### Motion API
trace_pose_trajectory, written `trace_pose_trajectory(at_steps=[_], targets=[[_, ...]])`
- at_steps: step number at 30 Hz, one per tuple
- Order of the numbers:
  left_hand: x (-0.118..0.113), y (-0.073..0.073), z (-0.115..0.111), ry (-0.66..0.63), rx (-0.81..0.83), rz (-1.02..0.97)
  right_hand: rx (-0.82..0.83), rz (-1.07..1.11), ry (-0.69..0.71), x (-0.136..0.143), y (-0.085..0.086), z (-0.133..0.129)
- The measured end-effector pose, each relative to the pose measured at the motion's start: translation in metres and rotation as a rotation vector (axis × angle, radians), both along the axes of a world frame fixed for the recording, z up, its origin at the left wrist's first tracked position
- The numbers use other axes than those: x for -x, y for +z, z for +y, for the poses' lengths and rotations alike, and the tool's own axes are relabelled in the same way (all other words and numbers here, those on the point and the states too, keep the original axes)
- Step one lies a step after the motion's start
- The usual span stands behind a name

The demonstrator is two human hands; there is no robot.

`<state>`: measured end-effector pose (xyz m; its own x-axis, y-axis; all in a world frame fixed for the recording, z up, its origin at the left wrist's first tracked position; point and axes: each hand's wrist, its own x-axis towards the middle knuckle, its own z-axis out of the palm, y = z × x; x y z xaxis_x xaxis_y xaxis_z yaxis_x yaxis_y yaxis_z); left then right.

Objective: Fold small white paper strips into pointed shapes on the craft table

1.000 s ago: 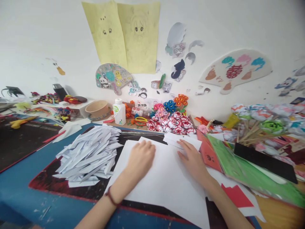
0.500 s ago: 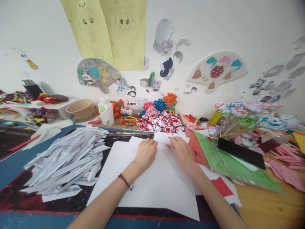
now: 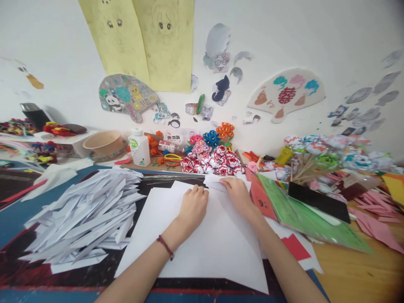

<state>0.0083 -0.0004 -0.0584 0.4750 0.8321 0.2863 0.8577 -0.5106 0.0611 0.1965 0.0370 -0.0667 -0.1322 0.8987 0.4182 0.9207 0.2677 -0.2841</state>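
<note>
Large white paper sheets (image 3: 217,248) lie overlapping in front of me. At their far edge is a smaller piece of white paper (image 3: 214,182), which looks partly folded over. My left hand (image 3: 194,206) is closed, its curled fingertips pressed down at the near left corner of this piece. On the other side, my right hand (image 3: 237,194) pinches the paper's right part between thumb and fingers. The undersides of the left fingers are hidden. To the left, a big heap of folded white paper strips (image 3: 91,214) rests on the dark mat.
Red-and-white paper flowers (image 3: 211,162) and a white bottle (image 3: 139,148) stand along the wall. On the right lie a green packet (image 3: 303,214), a black phone-like slab (image 3: 318,202), red paper (image 3: 296,247) and pink strips (image 3: 377,229). Paper flowers on sticks (image 3: 328,147) are behind.
My right hand has shifted slightly left and up, its fingers now bent over the small paper, whose edge has lifted or folded. The left hand stays almost in place.
</note>
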Motion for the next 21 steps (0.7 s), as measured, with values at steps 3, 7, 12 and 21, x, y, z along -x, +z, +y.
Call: trace_pose_trajectory(at_steps=[3, 7, 12, 21], targets=[[-0.002, 0.001, -0.001, 0.025, 0.0, -0.033, -0.08, 0.011, -0.065, 0.004, 0.007, -0.004], [-0.005, 0.005, -0.002, 0.037, 0.131, -0.474, -0.272, 0.224, -0.088, 0.019, 0.014, -0.017], [-0.009, 0.009, -0.001, 0.006, 0.51, -1.15, -0.17, 0.576, 0.126, 0.044, 0.017, -0.037], [-0.009, 0.017, -0.002, 0.041, 0.689, -1.491, -0.127, 0.809, 0.188, 0.057, 0.019, -0.051]])
